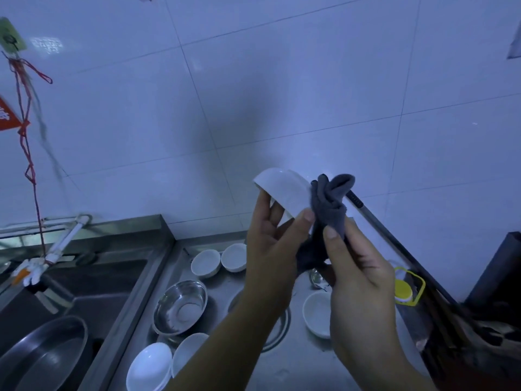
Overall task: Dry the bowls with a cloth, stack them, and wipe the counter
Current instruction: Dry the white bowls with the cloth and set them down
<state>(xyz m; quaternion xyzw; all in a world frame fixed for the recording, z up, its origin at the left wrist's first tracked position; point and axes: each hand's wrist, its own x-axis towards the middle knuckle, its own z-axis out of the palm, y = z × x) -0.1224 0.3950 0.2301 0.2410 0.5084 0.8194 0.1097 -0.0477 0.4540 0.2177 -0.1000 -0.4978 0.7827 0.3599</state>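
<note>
My left hand (270,244) grips a white bowl (284,190), raised and tilted in front of the tiled wall. My right hand (358,266) pinches a dark grey cloth (329,204) bunched against the bowl's right side. Below on the steel counter (217,289) stand two white bowls (205,262) (234,256) at the back. Another white bowl (317,313) sits under my right wrist. Two more white bowls (149,365) (187,354) lie at the front left.
A steel bowl (180,306) stands on the counter beside the sink (93,280), which holds a large metal pan (42,359) under a white tap (64,244). A yellow-lidded item (404,289) and a long dark-handled utensil (377,221) lie at the right.
</note>
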